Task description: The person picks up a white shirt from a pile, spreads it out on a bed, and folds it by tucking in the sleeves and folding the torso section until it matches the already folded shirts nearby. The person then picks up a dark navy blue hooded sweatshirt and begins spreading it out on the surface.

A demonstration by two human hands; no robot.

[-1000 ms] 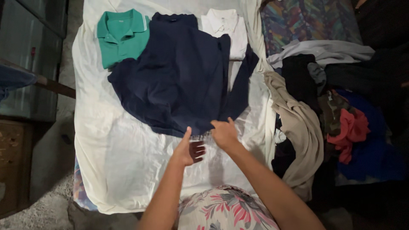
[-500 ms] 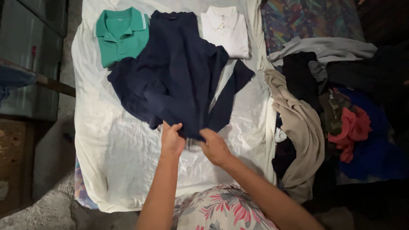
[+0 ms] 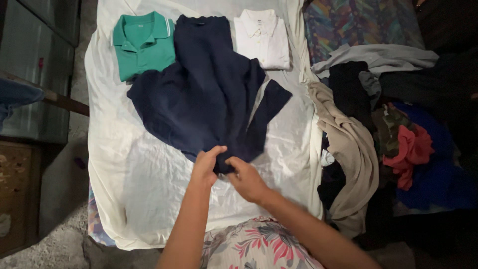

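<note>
A folded green polo shirt [image 3: 142, 45] lies at the far left corner of the white cotton sheet [image 3: 129, 189] spread over the desk. Beside it, the dark navy long-sleeved garment [image 3: 204, 99] sprawls across the sheet's middle, overlapping the polo's lower edge. The left hand [image 3: 208, 164] pinches the garment's near hem, and the right hand [image 3: 247, 179] grips the same hem just beside it. A folded white button shirt [image 3: 262, 37] lies further right, then a heap of mixed loose clothes [image 3: 383, 129].
</note>
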